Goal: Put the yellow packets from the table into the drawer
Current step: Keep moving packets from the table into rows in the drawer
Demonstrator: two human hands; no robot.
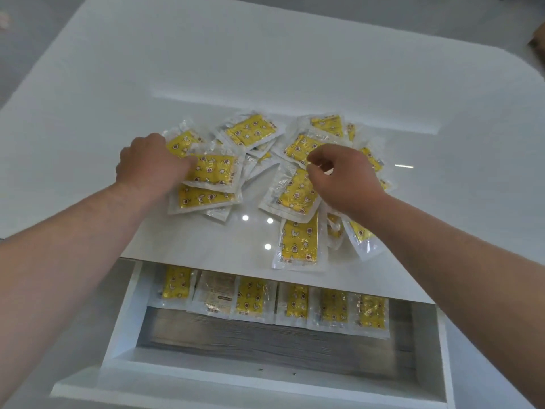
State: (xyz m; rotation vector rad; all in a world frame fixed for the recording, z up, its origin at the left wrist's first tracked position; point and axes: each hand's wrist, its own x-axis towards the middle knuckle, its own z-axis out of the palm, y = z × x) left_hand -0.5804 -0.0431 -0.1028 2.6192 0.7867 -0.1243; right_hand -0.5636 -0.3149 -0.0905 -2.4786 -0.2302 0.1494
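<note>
Two hands work over the heap of yellow packets (249, 131) on the white table (265, 69). The heap overlaps too much for an exact count, though more than a dozen show. The left hand (150, 163) grips one packet (213, 172) by its end, thumb on top, with two more lying just under it, nearer the person. The right hand (343, 180) curls its fingers over another packet (296, 196); whether it truly pinches it I cannot tell. Between the hands is a bare strip of table, and beyond them a wide open surface. Below both wrists the drawer (124, 320) stands open with a row of six (252, 296) at its back (one shows a pale face), and its wood-grain floor nearer the person is bare. A lone packet (299, 240) below the right hand lies close to the table's front edge.
</note>
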